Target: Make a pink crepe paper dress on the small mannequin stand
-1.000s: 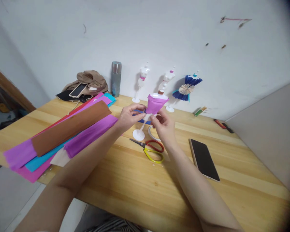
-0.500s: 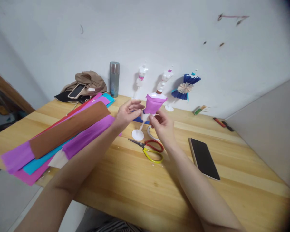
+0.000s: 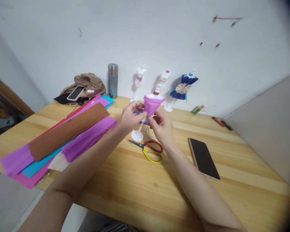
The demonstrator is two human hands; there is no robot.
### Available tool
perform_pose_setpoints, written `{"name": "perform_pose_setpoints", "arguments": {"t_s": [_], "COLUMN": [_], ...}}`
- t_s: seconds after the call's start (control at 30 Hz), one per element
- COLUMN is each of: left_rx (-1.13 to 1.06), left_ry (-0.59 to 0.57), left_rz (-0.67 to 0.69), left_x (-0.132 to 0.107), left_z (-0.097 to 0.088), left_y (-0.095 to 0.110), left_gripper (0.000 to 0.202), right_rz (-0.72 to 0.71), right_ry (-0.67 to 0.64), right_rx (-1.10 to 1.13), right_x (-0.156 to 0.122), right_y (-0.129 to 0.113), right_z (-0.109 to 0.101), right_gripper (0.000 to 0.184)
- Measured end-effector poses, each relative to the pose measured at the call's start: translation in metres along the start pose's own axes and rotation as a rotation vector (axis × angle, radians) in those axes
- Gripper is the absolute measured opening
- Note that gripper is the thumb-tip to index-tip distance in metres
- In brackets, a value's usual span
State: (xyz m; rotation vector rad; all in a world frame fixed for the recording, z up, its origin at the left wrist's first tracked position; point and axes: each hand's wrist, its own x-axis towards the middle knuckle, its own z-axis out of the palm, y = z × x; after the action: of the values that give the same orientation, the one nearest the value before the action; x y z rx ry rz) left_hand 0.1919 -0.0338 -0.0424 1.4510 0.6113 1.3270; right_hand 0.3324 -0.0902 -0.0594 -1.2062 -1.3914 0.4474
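A small white dress form with a round base [image 3: 137,135] stands tilted between my hands, its bust wrapped in purple crepe paper [image 3: 153,104]. At the waist's left side, my left hand [image 3: 131,115] is closed, thumb and fingers pinching the paper. My right hand [image 3: 162,126] pinches the lower edge from the right, its thumb at the waist. Just below lie scissors [image 3: 145,149] with one red and one yellow handle. A roll of white tape [image 3: 150,132] is partly hidden behind my right hand. Something blue [image 3: 143,122] lies behind the stand.
Crepe paper strips, a brown one [image 3: 70,132] on top, spread at the left. A cloth bag [image 3: 90,83], a phone [image 3: 76,93] and a flask [image 3: 113,80] stand behind. Several dress forms, one in blue paper [image 3: 183,87], line the wall. Another phone [image 3: 204,158] lies right.
My left hand has moved right onto the paper at the waist, its fingers closing there. The purple paper's lower part is drawn in, and my right hand still pinches its side.
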Motion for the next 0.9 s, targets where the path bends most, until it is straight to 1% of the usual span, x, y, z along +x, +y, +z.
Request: {"name": "perform_pose_setpoints", "arguments": {"t_s": [0.13, 0.27, 0.33, 0.53, 0.73, 0.9], "left_rx": [0.007, 0.017, 0.018, 0.013, -0.018, -0.014], "left_ry": [-0.004, -0.009, -0.013, -0.011, -0.078, -0.045], "left_rz": [0.006, 0.016, 0.023, 0.011, 0.011, 0.006], "left_x": [-0.001, -0.001, -0.001, -0.003, -0.001, 0.000], "left_z": [0.002, 0.002, 0.002, 0.002, -0.002, -0.001], "left_y": [0.003, 0.001, 0.000, 0.003, 0.005, 0.001], "left_gripper": [0.018, 0.021, 0.022, 0.021, 0.022, 0.022], "right_rz": [-0.007, -0.041, -0.035, 0.010, 0.017, 0.031], "right_ry": [-0.009, -0.016, -0.010, 0.057, 0.069, 0.058], "right_rx": [0.016, 0.048, 0.044, 0.025, 0.073, 0.119], "right_x": [-0.001, -0.002, -0.001, 0.003, 0.003, 0.003], "right_y": [-0.001, -0.006, -0.008, -0.009, -0.009, -0.010], "right_z": [-0.002, -0.004, -0.004, 0.000, 0.000, 0.001], "right_gripper": [0.033, 0.036, 0.038, 0.034, 0.030, 0.029]}}
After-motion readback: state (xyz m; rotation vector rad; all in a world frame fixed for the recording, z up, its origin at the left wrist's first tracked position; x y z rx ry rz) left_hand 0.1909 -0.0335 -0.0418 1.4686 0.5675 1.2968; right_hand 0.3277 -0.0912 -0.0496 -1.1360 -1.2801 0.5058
